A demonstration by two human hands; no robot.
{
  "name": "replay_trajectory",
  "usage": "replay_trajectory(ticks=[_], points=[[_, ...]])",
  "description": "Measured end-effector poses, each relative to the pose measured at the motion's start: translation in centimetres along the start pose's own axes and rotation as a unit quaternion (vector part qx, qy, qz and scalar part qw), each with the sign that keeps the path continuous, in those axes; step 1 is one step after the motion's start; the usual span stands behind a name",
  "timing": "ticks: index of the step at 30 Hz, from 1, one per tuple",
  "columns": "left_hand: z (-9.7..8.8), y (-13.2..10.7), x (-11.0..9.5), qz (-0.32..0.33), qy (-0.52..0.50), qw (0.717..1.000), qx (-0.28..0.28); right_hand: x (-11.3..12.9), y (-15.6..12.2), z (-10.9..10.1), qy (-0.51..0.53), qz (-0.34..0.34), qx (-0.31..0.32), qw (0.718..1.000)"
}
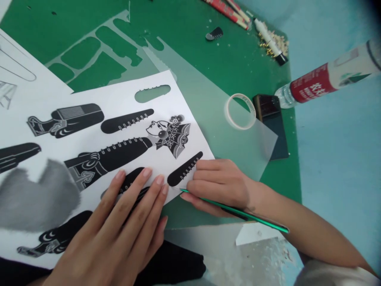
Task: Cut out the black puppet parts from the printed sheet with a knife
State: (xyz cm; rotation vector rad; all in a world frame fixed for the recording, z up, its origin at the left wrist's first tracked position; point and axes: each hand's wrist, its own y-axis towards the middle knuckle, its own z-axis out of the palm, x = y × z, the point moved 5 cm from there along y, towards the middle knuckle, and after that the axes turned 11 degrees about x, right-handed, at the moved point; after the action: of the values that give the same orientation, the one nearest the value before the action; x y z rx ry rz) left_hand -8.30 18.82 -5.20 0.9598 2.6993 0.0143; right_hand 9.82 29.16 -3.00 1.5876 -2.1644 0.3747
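Observation:
A white sheet [125, 93] printed with black puppet-like figure parts lies over a translucent sheet [205, 99]. My left hand [127, 222] rests flat on the printed sheet, fingers stretched out, covering part of a black shape. In my right hand [220, 186] is a slim green pen-like tool [253, 217], gripped near its front end. Its thin pale tip touches or hovers just above the paper, beside a black tapered shape [184, 170]; contact is hard to tell. Near the top edge of the sheet is a cut-out oval hole [153, 93].
A roll of tape [226, 111] sits on the translucent sheet. To the right are a dark block [274, 131], a water bottle [315, 85] and a white marker [269, 39]. Translucent offcuts [101, 33] and a small dark cut piece [214, 34] lie on the green table [184, 24].

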Motion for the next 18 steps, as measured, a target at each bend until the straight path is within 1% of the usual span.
replay_trajectory(ticks=[10, 14, 18], points=[[0.07, 0.32, 0.07, 0.006, -0.004, 1.0, -0.007, -0.03, -0.12, -0.37, 0.035, -0.003, 0.002, 0.999], [0.03, 0.62, 0.0, 0.009, -0.006, 1.0, -0.009, 0.09, -0.13, -0.48, 0.016, -0.004, 0.005, 1.0], [-0.1, 0.3, 0.38, 0.019, -0.011, 1.0, -0.015, 0.71, 0.13, -0.5, -0.016, -0.004, 0.005, 1.0]])
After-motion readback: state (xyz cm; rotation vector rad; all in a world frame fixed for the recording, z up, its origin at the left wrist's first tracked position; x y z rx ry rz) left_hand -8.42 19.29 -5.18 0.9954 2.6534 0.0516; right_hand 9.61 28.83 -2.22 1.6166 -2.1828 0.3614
